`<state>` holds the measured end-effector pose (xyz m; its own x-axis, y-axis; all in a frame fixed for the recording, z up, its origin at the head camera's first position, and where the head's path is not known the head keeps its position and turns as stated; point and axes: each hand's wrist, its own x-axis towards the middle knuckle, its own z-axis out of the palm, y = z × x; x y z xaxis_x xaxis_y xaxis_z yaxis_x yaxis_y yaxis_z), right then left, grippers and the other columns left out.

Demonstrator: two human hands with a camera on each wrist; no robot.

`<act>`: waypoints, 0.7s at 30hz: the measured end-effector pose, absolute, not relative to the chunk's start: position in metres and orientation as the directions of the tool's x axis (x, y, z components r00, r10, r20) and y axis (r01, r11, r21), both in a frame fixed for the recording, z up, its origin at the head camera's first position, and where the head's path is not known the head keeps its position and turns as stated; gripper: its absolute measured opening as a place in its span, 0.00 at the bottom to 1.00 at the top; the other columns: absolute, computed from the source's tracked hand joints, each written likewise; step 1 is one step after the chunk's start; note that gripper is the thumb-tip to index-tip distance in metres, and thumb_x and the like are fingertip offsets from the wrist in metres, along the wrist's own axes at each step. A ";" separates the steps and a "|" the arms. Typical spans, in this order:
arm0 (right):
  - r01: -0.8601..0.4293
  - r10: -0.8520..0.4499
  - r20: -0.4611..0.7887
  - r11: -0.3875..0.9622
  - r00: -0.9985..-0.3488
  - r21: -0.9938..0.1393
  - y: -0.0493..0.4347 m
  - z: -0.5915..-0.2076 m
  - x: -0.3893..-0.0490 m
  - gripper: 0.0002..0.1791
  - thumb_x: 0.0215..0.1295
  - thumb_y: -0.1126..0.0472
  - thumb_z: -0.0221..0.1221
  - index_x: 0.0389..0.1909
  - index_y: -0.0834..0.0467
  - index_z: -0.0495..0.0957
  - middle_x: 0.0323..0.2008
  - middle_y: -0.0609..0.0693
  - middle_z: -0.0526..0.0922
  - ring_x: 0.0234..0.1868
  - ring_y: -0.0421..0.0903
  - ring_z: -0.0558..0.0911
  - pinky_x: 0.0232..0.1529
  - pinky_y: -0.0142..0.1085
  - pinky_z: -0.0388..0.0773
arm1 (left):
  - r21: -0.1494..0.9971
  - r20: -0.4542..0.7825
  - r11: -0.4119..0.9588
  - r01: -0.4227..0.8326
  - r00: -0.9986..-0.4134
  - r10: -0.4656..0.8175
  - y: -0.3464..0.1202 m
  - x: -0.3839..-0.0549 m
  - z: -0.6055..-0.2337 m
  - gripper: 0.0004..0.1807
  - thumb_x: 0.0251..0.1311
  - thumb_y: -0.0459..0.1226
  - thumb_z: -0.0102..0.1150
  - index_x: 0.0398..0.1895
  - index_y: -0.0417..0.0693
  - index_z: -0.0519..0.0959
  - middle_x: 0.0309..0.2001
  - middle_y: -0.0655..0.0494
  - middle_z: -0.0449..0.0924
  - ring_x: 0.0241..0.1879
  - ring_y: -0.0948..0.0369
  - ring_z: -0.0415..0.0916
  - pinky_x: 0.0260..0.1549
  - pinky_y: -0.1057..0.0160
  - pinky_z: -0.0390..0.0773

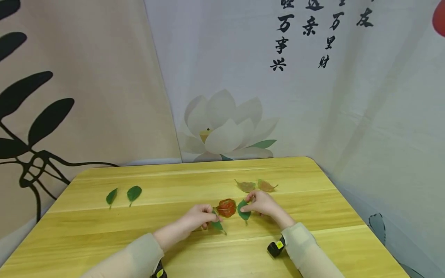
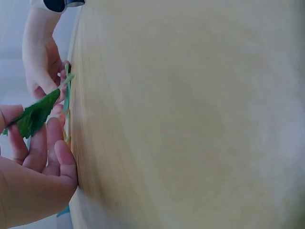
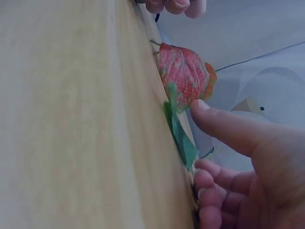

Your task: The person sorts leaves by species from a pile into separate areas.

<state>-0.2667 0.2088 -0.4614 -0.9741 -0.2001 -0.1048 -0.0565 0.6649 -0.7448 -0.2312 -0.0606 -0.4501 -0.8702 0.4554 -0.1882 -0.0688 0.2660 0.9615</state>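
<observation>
Near the middle of the table, my left hand (image 1: 199, 217) pinches a green leaf (image 1: 217, 224) by its upper part; in the left wrist view this leaf (image 2: 40, 112) shows between thumb and fingers, lifted and folded. My right hand (image 1: 262, 204) is at a second green leaf (image 1: 244, 209) lying on the wood. The right wrist view shows its thumb apart from the fingers, with the fingertips (image 3: 202, 179) by this leaf's edge. Between the hands lies a red leaf (image 1: 227, 207), spread out with its stem to the left.
Two brownish-green leaves (image 1: 247, 187) lie behind my right hand. Two more green leaves (image 1: 134, 193) lie at the table's left. A printed cloth backdrop (image 1: 222, 77) hangs behind the wooden table (image 1: 104, 231).
</observation>
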 end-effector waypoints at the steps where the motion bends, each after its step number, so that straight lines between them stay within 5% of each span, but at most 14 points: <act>1: -0.069 -0.207 -0.097 0.671 -0.973 -0.739 0.208 -0.462 -0.267 0.22 0.48 0.51 0.75 0.37 0.58 0.77 0.20 0.49 0.72 0.14 0.41 0.65 0.13 0.33 0.66 | 0.960 -0.191 0.273 -0.071 -0.875 0.445 -0.061 -0.231 -0.450 0.18 0.56 0.36 0.63 0.19 0.48 0.63 0.40 0.50 0.84 0.39 0.57 0.81 0.27 0.65 0.69; 6: -0.145 -0.264 -0.057 0.685 -0.963 -0.714 0.205 -0.463 -0.267 0.23 0.46 0.51 0.76 0.32 0.58 0.74 0.20 0.47 0.70 0.19 0.42 0.65 0.20 0.34 0.65 | 0.949 -0.213 0.304 -0.088 -0.889 0.406 -0.061 -0.232 -0.451 0.14 0.53 0.42 0.69 0.23 0.49 0.71 0.29 0.56 0.74 0.25 0.60 0.69 0.31 0.62 0.71; 10: -0.178 -0.303 -0.064 0.703 -0.951 -0.688 0.203 -0.462 -0.266 0.21 0.45 0.50 0.76 0.29 0.56 0.75 0.20 0.45 0.69 0.21 0.42 0.65 0.23 0.35 0.63 | 0.947 -0.213 0.310 -0.085 -0.888 0.408 -0.063 -0.232 -0.453 0.12 0.54 0.44 0.69 0.28 0.45 0.79 0.31 0.57 0.78 0.25 0.61 0.69 0.34 0.60 0.72; 16: -0.230 -0.341 -0.079 0.771 -0.937 -0.594 0.199 -0.460 -0.263 0.24 0.43 0.43 0.75 0.24 0.52 0.72 0.18 0.42 0.67 0.21 0.40 0.65 0.25 0.34 0.62 | 0.948 -0.218 0.300 -0.101 -0.896 0.387 -0.066 -0.232 -0.453 0.22 0.60 0.51 0.64 0.37 0.38 0.85 0.35 0.54 0.82 0.29 0.61 0.75 0.37 0.59 0.77; 21: -0.254 -0.348 -0.081 0.807 -0.934 -0.534 0.195 -0.457 -0.261 0.28 0.41 0.42 0.76 0.21 0.54 0.67 0.18 0.43 0.64 0.21 0.41 0.63 0.25 0.34 0.60 | 0.960 -0.200 0.262 -0.099 -0.899 0.391 -0.069 -0.233 -0.453 0.17 0.64 0.41 0.57 0.42 0.33 0.83 0.35 0.52 0.81 0.32 0.60 0.75 0.36 0.60 0.79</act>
